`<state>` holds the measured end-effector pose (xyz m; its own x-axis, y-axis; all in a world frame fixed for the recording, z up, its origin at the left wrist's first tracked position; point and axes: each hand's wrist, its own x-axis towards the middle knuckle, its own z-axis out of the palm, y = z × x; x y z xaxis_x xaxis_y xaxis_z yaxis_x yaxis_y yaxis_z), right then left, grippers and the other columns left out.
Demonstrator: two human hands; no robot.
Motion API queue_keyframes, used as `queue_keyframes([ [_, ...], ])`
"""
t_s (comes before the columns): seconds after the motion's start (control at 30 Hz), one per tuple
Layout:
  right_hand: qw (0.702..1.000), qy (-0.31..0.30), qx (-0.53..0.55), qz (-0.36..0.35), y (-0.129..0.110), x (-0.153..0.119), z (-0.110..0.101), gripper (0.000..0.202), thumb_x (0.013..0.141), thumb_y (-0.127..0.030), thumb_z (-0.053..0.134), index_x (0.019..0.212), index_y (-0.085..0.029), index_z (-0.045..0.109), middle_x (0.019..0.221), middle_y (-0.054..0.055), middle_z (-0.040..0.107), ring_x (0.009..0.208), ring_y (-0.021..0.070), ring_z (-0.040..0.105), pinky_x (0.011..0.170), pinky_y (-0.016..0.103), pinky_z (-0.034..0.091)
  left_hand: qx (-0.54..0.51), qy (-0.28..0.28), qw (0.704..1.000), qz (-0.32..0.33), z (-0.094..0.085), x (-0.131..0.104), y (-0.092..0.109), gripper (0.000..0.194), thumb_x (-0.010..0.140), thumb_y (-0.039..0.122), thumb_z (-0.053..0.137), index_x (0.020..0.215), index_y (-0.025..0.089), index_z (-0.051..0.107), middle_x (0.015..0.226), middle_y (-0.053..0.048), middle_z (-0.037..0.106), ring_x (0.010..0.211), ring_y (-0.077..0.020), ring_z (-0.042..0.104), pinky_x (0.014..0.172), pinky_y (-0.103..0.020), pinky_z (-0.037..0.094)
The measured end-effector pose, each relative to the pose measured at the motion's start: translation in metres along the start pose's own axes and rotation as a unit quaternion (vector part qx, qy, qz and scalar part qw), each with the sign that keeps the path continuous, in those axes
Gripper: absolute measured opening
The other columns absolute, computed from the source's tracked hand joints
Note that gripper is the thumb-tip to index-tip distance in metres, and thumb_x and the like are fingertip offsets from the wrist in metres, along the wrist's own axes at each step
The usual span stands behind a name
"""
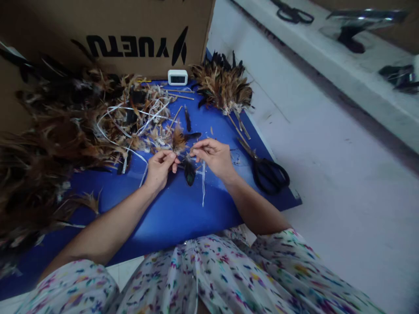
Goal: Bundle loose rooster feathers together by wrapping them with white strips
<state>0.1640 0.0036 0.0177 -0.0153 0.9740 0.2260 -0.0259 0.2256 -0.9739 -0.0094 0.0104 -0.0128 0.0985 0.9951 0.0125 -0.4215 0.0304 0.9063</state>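
Note:
My left hand is closed in a pinch at the base of a brown feather tuft, whose fluffy end points up and away from me. Close beside it, my right hand is also pinched, and a thin white strip hangs down from under its fingers. Between the two hands a dark, glossy feather points toward me; which fingers hold it, I cannot tell. Another dark feather sticks out just beyond the fingertips.
Brown feathers are heaped on the left of the blue mat, tangled with white ribbon. A feather bundle on sticks lies at back right, near black-handled scissors. A white digital clock stands before a cardboard box.

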Motion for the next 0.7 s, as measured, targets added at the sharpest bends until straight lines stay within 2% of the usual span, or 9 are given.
queue_keyframes([
  [0.17, 0.996, -0.007, -0.068, -0.065, 0.008, -0.006, 0.003, 0.015, 0.08, -0.033, 0.073, 0.085, -0.019, 0.069, 0.083, 0.001, 0.067, 0.065, 0.0096, 0.062, 0.061, 0.026, 0.053, 0.008, 0.006, 1.0, -0.005, 0.0, 0.0, -0.002, 0.034, 0.063, 0.04, 0.085, 0.074, 0.015, 0.065, 0.058, 0.001, 0.066, 0.04, -0.0064, 0.051, 0.042, -0.019, 0.041],
  [0.3, 0.981, 0.007, -0.143, -0.129, 0.011, -0.008, 0.006, 0.01, 0.084, -0.029, 0.069, 0.087, -0.02, 0.07, 0.083, 0.002, 0.07, 0.075, 0.0124, 0.065, 0.07, 0.028, 0.054, 0.018, 0.0, 1.0, -0.006, 0.0, -0.002, -0.002, 0.033, 0.064, 0.04, 0.085, 0.074, 0.015, 0.066, 0.059, 0.001, 0.067, 0.04, -0.0065, 0.051, 0.043, -0.019, 0.042],
  [0.43, 0.966, 0.033, -0.186, -0.176, 0.01, -0.01, 0.009, 0.005, 0.085, -0.025, 0.067, 0.086, -0.021, 0.07, 0.082, 0.001, 0.071, 0.075, 0.0121, 0.066, 0.069, 0.026, 0.054, 0.025, -0.014, 1.0, 0.002, -0.002, -0.003, -0.005, 0.03, 0.067, 0.038, 0.083, 0.076, 0.015, 0.067, 0.061, 0.0, 0.068, 0.041, -0.0067, 0.052, 0.044, -0.02, 0.042],
  [0.6, 0.933, 0.062, -0.25, -0.25, 0.007, -0.01, 0.012, 0.004, 0.085, -0.018, 0.065, 0.086, -0.021, 0.068, 0.081, 0.0, 0.073, 0.075, 0.0125, 0.067, 0.068, 0.025, 0.054, 0.046, -0.017, 0.999, 0.005, -0.002, -0.003, -0.007, 0.029, 0.069, 0.038, 0.082, 0.078, 0.015, 0.068, 0.062, 0.0, 0.069, 0.041, -0.0064, 0.052, 0.044, -0.019, 0.042],
  [0.7, 0.914, 0.057, -0.272, -0.295, 0.006, -0.009, 0.012, 0.007, 0.086, -0.017, 0.063, 0.086, -0.021, 0.068, 0.081, 0.001, 0.073, 0.077, 0.0132, 0.068, 0.073, 0.026, 0.054, 0.064, -0.015, 0.998, 0.015, -0.001, -0.005, -0.006, 0.028, 0.07, 0.038, 0.081, 0.077, 0.014, 0.068, 0.062, -0.001, 0.069, 0.041, -0.0063, 0.051, 0.044, -0.019, 0.042],
])
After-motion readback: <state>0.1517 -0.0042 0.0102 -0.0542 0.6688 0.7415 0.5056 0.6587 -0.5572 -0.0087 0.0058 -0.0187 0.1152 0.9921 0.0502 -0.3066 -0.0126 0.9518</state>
